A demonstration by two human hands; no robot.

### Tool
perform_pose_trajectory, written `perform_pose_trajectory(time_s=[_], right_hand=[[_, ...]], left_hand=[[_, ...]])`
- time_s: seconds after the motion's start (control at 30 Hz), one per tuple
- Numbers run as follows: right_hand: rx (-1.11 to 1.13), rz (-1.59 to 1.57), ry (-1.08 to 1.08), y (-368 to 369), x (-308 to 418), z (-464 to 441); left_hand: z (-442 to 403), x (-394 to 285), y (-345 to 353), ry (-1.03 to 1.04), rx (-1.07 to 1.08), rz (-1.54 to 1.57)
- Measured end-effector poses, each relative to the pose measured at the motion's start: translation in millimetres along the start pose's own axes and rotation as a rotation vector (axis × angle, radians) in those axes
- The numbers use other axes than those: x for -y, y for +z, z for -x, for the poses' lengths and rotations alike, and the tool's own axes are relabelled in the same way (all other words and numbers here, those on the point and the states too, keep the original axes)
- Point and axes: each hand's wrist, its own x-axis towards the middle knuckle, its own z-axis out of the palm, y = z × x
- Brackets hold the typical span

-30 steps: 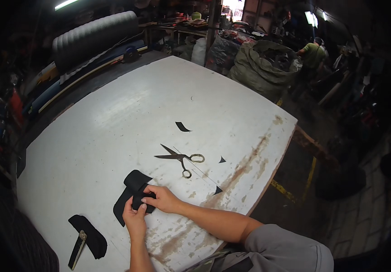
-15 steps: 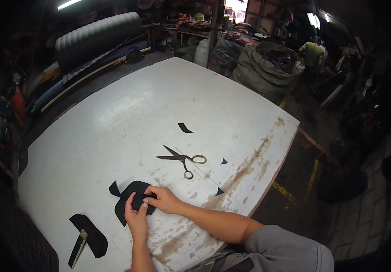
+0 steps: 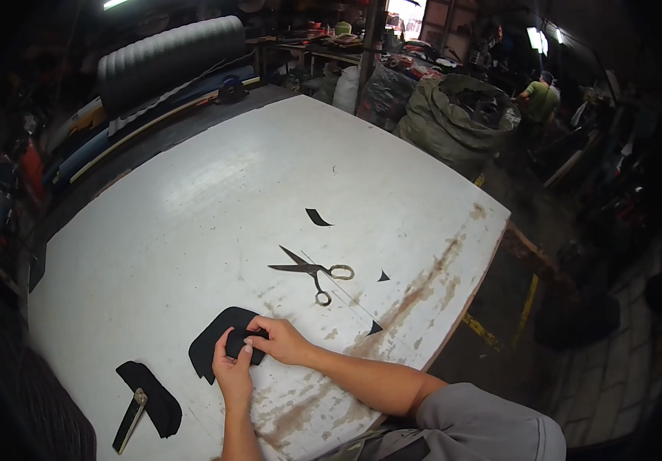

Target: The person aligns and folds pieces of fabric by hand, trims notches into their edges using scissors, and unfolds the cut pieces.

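Both hands hold a black, cloth-like piece point(image 3: 213, 339) with rounded corners, low over the front of the white table. My left hand point(image 3: 233, 367) grips its near edge, thumb up and fingers curled round it. Close beside it, my right hand point(image 3: 283, 343) pinches the right part of the piece between thumb and fingers. The thumbs nearly meet, and the fingertips beneath are hidden. Beyond the hands lie metal scissors point(image 3: 315, 270) with blades apart. At the left rest more black pieces point(image 3: 159, 403), with a narrow dark tool with a pale edge point(image 3: 133, 419) against them.
Small black scraps point(image 3: 317, 217) are scattered on the white table point(image 3: 154, 253), whose right side is stained. A ribbed grey roll point(image 3: 170, 65) lies at the back left. Past the far edge stands a large stuffed sack point(image 3: 454, 123); a person point(image 3: 542, 97) is behind it.
The pointed flap that stuck out at the black piece's upper left is no longer visible there, and its left edge looks smoother. The hands keep nearly the same grip. The view has shifted slightly.
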Motion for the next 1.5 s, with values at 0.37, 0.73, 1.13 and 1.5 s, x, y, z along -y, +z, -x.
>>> perform_pose_trajectory(time_s=[0.37, 0.73, 1.13, 1.5], right_hand=[[-0.008, -0.026, -0.01, 0, 0, 1], [-0.008, 0.037, -0.006, 0, 1, 0], [-0.335, -0.256, 0.03, -4, -3, -4], [-0.271, -0.25, 0.049, -12, -8, -6]], left_hand=[[1, -2, 0, -0.007, 0.012, 0.004], [0, 1, -2, 0.005, 0.019, -0.003], [1, 11, -9, 0.059, -0.06, -0.12], [-2, 7, -16, 0.197, -0.194, -0.261]])
